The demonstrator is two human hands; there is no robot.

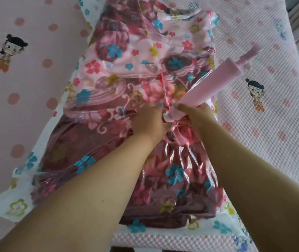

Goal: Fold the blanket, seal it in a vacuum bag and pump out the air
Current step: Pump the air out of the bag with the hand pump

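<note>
A clear vacuum bag [94, 70] printed with coloured flowers lies lengthwise on the bed. The folded maroon and pink blanket [83, 142] fills it. A pink hand pump [198, 88] slants up to the right, its white tip set on the bag's middle where the plastic puckers. My right hand [194, 113] grips the pump's lower barrel. My left hand [148, 122] presses down on the bag beside the pump's tip, fingers curled around the spot. The pump's handle [250, 53] sticks out at the far end. The valve itself is hidden under my hands.
The bed has a pink textured mattress cover [263, 124] with cartoon figures on the right, and a pink dotted sheet [17, 88] on the left. The bed's near edge runs just below the bag. Stacked pale items sit at the top right corner.
</note>
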